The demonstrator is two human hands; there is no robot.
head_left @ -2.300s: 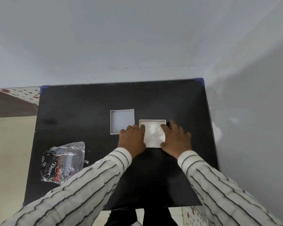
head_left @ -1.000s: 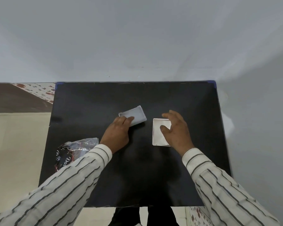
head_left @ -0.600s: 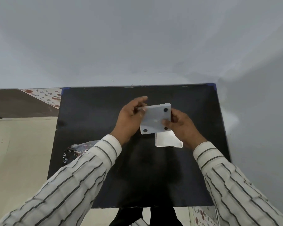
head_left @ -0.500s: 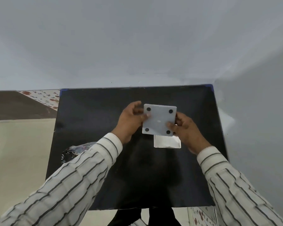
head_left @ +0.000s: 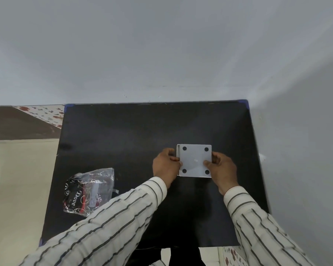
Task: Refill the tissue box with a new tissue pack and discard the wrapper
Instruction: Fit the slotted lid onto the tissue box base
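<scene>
both hands on it now: the left hand point(head_left: 166, 166) and right hand point(head_left: 222, 167) pinch the white tissue box point(head_left: 195, 160) by its opposite sides, four dark dots up, on the black table point(head_left: 123, 135). left of the grip lies the crumpled wrapper point(head_left: 88, 191). pale grey walls point(head_left: 161, 50) close in behind and to the right; beige floor point(head_left: 17, 179) lies far left.

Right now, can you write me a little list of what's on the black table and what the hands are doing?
surface: black table
box: white square plastic tissue box, four black dots facing up
left hand: grips box's left edge
right hand: grips box's right edge
wrapper: crumpled clear plastic wrapper with black and red print, lying apart at table's left
</scene>
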